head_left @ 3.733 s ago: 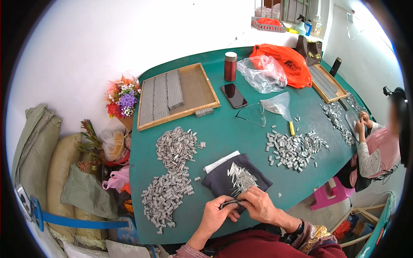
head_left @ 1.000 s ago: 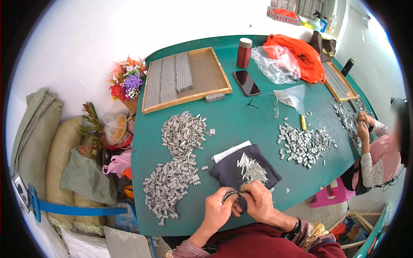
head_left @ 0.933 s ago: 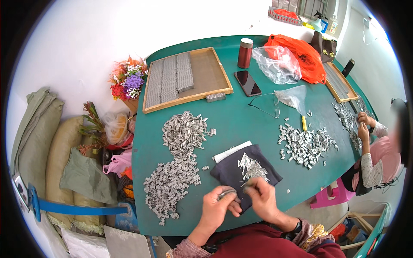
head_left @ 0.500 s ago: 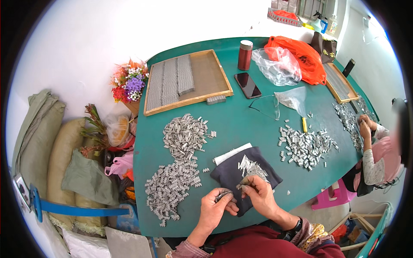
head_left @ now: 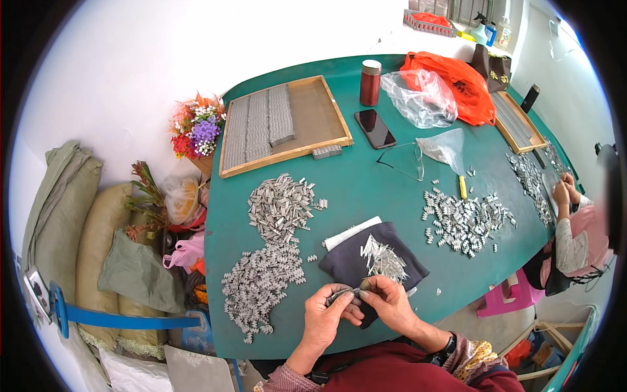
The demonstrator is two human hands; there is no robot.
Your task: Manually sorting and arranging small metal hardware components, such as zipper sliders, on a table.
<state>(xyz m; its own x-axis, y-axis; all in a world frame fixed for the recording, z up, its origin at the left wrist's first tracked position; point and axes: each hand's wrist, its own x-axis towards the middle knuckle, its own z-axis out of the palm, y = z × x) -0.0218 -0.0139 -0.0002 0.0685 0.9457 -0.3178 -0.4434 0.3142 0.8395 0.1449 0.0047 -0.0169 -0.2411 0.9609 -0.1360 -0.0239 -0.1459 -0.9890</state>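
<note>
Over the table's near edge, my left hand [head_left: 330,315] is closed on a small dark-grey metal piece [head_left: 341,295] between thumb and fingers. The fingertips of my right hand [head_left: 392,306] are pinched together at that piece's right end; what they hold is too small to make out. Just beyond the hands, thin silvery pins [head_left: 384,260] lie heaped on a folded dark cloth [head_left: 343,260]. Left of them are a pile of zigzag-edged metal pieces [head_left: 258,287] and, behind it, a pile of straighter metal pieces [head_left: 281,204].
On the green table [head_left: 366,186] are a wooden tray [head_left: 320,108] with rows of metal pieces, a phone [head_left: 375,129], a red flask [head_left: 369,85], glasses [head_left: 400,163], plastic bags [head_left: 418,98] and another metal pile [head_left: 465,222]. A co-worker's hands [head_left: 565,191] work at the right.
My right hand has moved left, bringing its fingertips from apart to against the piece in my left hand. The co-worker's hands have shifted slightly.
</note>
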